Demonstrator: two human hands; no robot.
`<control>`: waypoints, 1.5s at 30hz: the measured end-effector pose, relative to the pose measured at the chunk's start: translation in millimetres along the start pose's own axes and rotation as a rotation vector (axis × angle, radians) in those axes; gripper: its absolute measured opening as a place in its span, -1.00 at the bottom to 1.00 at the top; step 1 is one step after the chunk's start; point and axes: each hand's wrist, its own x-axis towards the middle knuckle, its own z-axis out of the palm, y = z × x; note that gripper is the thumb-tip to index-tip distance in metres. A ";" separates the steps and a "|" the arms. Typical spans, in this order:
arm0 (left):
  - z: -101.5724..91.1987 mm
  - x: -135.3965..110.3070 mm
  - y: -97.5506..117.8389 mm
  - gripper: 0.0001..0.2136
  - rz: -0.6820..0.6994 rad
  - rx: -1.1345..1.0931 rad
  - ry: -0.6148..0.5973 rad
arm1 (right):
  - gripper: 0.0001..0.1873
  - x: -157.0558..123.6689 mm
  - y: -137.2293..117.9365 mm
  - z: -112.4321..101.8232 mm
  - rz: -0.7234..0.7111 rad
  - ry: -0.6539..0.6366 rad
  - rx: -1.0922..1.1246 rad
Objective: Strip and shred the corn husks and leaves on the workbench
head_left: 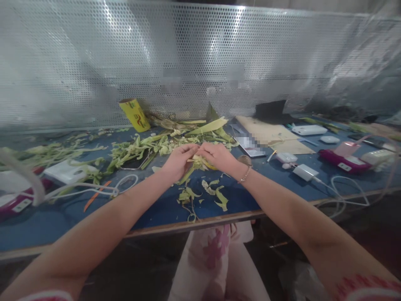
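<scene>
My left hand (181, 161) and my right hand (215, 154) meet over the middle of the blue table, both closed on a pale green leafy plant piece (198, 162). Whitish-yellow shreds stick out between and below the fingers, which partly hide it. Just under my hands lie torn leaf scraps (221, 197) and a thin curled stem (191, 216). Behind them spreads a heap of green stalks and leaves (134, 150). Something yellow shows beside my right palm, mostly hidden. A bracelet is on my right wrist.
A yellow cardboard tube (134, 115) leans by the perforated metal panel (200, 54). To the right are a phone (250, 144), brown cardboard (266, 130), a white charger (305, 172) with cable and a magenta power strip (343, 162). An orange strip (96, 196) and white cables lie left.
</scene>
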 end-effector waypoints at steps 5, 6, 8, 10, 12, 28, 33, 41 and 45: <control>1.4 -3.4 15.4 -0.72 0.028 -0.168 0.033 | -0.68 0.9 0.7 1.8 0.031 0.018 -0.004; 2.0 -4.7 18.7 -0.66 0.000 -0.208 0.014 | -0.68 1.1 0.1 1.6 0.041 0.023 0.000; 3.0 -6.6 23.5 -0.57 -0.044 -0.271 -0.025 | -0.67 1.4 -1.7 1.4 0.050 0.026 0.017; 3.1 -7.0 25.7 -0.52 -0.053 -0.309 -0.042 | -0.67 1.3 -4.2 2.2 0.041 0.002 0.039; 2.5 -5.9 25.8 -0.50 -0.057 -0.306 -0.024 | -0.67 1.2 -6.7 4.2 0.015 -0.039 0.054; -2.8 1.9 20.4 -0.53 -0.249 -0.142 0.039 | -0.70 -1.6 -17.0 7.7 0.008 -0.107 0.110; -5.5 0.3 20.1 -0.56 -0.185 -0.107 -0.067 | -0.72 -2.5 -12.7 6.8 0.035 -0.124 0.142; -6.2 0.4 10.0 -0.56 -0.037 -0.009 -0.001 | -0.68 2.8 12.7 -0.6 0.172 0.185 0.030; -6.4 0.2 3.5 -0.66 -0.005 0.371 0.057 | -0.68 3.3 16.5 2.3 0.165 0.218 0.004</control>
